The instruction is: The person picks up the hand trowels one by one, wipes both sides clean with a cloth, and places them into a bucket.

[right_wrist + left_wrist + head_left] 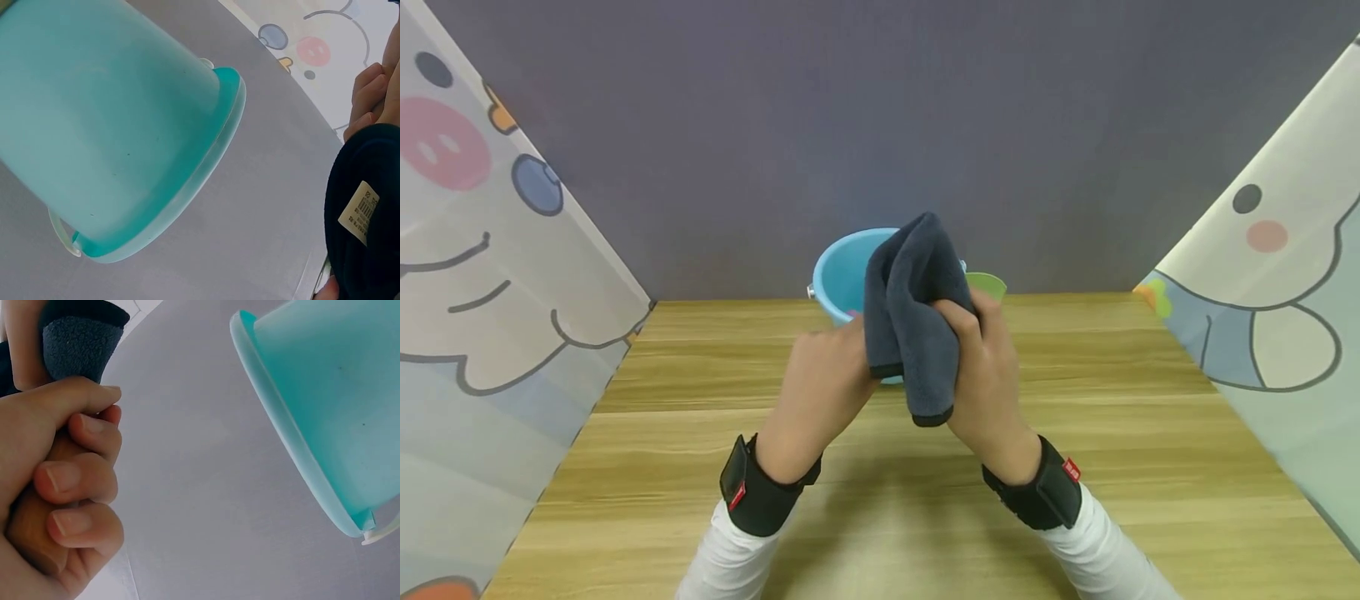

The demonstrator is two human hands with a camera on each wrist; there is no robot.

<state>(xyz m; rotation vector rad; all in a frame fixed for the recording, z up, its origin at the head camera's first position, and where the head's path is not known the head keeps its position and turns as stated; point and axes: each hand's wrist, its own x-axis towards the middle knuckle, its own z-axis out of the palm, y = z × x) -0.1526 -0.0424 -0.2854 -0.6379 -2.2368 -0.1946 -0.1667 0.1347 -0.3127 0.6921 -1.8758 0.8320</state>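
Observation:
In the head view my left hand (831,375) and right hand (981,367) meet in front of the bucket. The left fingers curl round a brown wooden handle (37,531), seen in the left wrist view; the tool's kind is hidden. My right hand grips a folded dark grey cloth (917,308), which hangs down against the left hand. A white label (359,212) shows on the cloth in the right wrist view. Beyond the right hand a rounded light green piece (987,285) sticks out; whether it joins the handle I cannot tell.
A light blue bucket (831,275) with a white handle stands behind the hands. Something pink inside it is mostly hidden. The wooden table (715,358) ends at a grey wall (737,150), with cartoon-printed panels (490,275) on both sides.

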